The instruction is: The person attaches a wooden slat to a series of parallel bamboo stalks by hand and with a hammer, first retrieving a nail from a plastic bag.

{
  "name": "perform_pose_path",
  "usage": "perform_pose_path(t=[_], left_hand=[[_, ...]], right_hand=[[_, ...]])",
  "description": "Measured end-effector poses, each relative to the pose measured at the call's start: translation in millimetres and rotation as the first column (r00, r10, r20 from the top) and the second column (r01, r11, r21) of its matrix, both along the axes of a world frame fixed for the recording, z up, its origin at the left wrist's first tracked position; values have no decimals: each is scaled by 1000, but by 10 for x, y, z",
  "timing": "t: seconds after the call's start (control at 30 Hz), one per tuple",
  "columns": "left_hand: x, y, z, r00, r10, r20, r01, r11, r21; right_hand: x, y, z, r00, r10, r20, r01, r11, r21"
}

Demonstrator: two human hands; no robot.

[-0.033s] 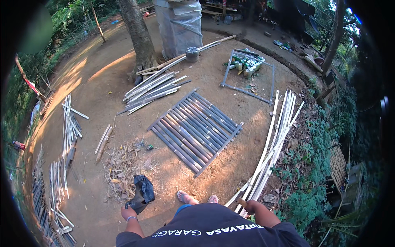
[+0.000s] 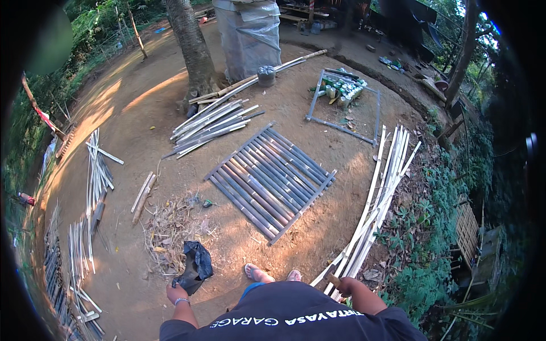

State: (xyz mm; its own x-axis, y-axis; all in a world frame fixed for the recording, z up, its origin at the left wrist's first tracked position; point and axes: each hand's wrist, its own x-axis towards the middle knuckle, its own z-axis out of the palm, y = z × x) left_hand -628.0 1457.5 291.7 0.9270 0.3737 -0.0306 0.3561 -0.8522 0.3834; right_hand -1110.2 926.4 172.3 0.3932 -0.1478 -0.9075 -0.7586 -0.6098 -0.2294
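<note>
Left hand (image 2: 177, 294) at lower left grips a crumpled black plastic bag (image 2: 195, 266); right hand (image 2: 345, 283) at lower centre-right clasps pale split bamboo strips (image 2: 380, 200), beside a dark slatted bamboo panel (image 2: 271, 181)

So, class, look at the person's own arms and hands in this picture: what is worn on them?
Both forearms are bare below the short sleeves of a dark shirt. The left hand has a thin pale band at the wrist. The right hand shows no glove; whether it has a band or ring cannot be told.

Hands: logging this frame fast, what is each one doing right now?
Left hand: closed, holding a crumpled black plastic bag.
Right hand: closed on something brown; cannot tell what.
</note>
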Motion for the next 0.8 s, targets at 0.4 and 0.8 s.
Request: perform_pose_path(t=[0.4,0.8], left_hand=[[-67,-80,269,1000,-25,-15,25,1000,19],[-372,-70,311,996,-77,-46,80,995,61]], right_hand=[[388,-2,222,979,195,-64,-197,980,-24],[339,-6,235,984,-138,-116,132,989,-65]])
